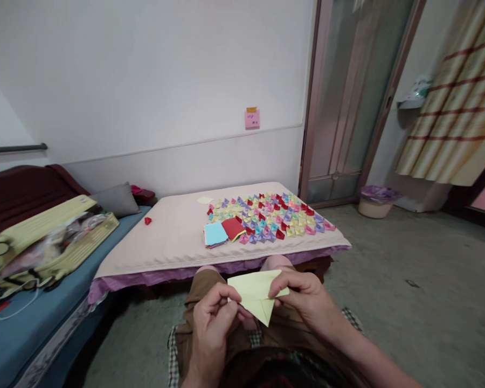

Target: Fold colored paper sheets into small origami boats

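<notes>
A pale yellow sheet of origami paper [255, 285], folded so that it tapers to a point at the bottom, is held above my lap. My left hand [215, 323] pinches its left corner between thumb and fingers. On the other side my right hand [303, 296] grips the right end, thumb and fingers closed on the edge. Beyond my knees, stacks of square paper, one topped blue [215, 234] and one topped red [233, 229], rest on the cloth-covered table [157, 237]. Many small folded paper boats [262, 215] in several colours spread to the right of them.
A lone red folded piece [147, 221] and a yellow sheet [205, 200] lie on the table. At left, an open yellow suitcase [81, 237] sits on a blue couch [28, 334]. A waste bin [375, 203] stands on the floor by the sliding door [347, 97].
</notes>
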A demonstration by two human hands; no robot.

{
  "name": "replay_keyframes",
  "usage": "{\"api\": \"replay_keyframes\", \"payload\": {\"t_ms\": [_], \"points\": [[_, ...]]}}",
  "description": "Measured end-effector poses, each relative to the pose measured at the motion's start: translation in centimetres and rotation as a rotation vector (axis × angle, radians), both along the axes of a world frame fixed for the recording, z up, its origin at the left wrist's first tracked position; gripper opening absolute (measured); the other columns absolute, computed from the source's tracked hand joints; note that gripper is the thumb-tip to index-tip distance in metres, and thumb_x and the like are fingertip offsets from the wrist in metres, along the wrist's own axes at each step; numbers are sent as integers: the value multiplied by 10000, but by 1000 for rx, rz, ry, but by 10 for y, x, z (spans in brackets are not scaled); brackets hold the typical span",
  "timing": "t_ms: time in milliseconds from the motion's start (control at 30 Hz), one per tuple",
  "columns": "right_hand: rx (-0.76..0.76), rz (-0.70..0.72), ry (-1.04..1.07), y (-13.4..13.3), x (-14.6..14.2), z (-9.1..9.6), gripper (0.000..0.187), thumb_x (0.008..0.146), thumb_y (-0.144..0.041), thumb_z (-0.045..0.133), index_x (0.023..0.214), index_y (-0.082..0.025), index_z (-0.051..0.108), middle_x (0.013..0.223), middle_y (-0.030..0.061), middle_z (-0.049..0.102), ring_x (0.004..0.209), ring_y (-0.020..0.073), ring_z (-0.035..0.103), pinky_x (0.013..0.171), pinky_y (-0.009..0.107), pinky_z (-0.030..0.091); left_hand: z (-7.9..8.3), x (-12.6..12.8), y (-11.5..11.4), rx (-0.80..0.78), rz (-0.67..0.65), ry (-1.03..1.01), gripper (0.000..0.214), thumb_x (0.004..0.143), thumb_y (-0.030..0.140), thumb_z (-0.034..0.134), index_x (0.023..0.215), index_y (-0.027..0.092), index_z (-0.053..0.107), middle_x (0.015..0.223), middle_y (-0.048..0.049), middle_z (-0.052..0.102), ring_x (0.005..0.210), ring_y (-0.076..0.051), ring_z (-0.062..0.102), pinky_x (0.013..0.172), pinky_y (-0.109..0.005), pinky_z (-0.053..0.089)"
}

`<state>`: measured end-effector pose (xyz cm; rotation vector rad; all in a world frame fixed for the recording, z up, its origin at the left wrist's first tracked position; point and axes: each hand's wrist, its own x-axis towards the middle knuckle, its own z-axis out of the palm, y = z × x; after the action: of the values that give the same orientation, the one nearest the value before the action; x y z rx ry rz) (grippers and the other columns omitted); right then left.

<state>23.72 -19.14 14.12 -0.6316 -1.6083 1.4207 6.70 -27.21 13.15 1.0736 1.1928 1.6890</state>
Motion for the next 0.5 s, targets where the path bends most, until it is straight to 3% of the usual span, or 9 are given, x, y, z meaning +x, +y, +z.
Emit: {"api": "replay_keyframes", "payload": {"t_ms": [167, 300, 500], "points": [[117, -8, -64, -1, 1, 1, 132, 754, -188, 619, 654, -190, 705, 694, 12, 549, 692, 167, 522, 622, 263, 389, 2, -2, 2, 61, 87, 269, 91, 736, 255, 644, 715, 167, 658, 688, -7, 619, 654, -150, 553, 601, -216, 423], [213, -7, -100, -2, 0, 0, 162, 776, -181, 583, 662, -186, 698, 720, 30, 562, 717, 180, 528, 646, 280, 391, -2, -3, 6, 4, 74, 249, 63, 705, 230, 668, 716, 170, 686, 717, -15, 645, 677, -159, 557, 614, -222, 427], [250, -3, -205, -5, 1, 7, 112, 724, -130, 587, 727, -191, 681, 751, 21, 577, 745, 181, 530, 660, 275, 385, -4, 0, 7, -105, 137, 297, 71, 686, 204, 666, 633, 168, 697, 627, 5, 643, 554, -123, 523, 549, -205, 393]]}}
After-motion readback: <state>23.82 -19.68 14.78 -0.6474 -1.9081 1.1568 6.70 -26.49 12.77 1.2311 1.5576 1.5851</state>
